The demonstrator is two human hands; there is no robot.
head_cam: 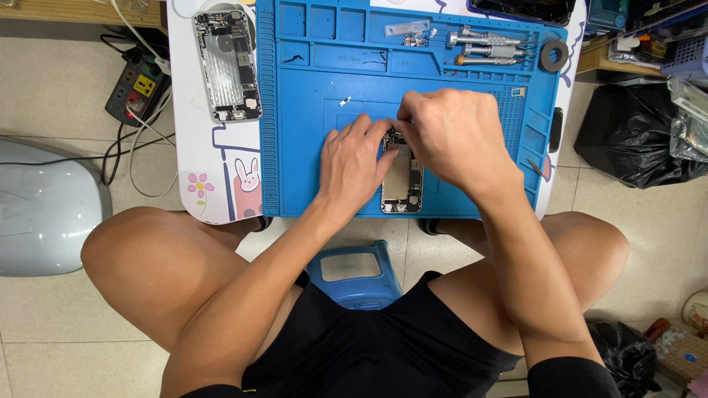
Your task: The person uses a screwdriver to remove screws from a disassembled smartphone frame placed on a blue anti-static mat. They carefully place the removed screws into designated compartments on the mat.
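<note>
An opened phone body (402,184) lies on the blue repair mat (310,147), its inner parts facing up. My left hand (354,166) rests on its left edge and holds it steady. My right hand (453,136) is over the phone's upper end with fingers pinched together at the top; whatever is between the fingertips is hidden. A tiny loose part (344,101) lies on the mat just above my left hand.
A second opened phone shell (227,65) lies on the white table at the left. Screwdrivers (487,48) and a tape roll (554,54) sit in the mat's top right trays. A power strip (136,88) and black bags (634,133) are on the floor; a blue stool (358,273) is under me.
</note>
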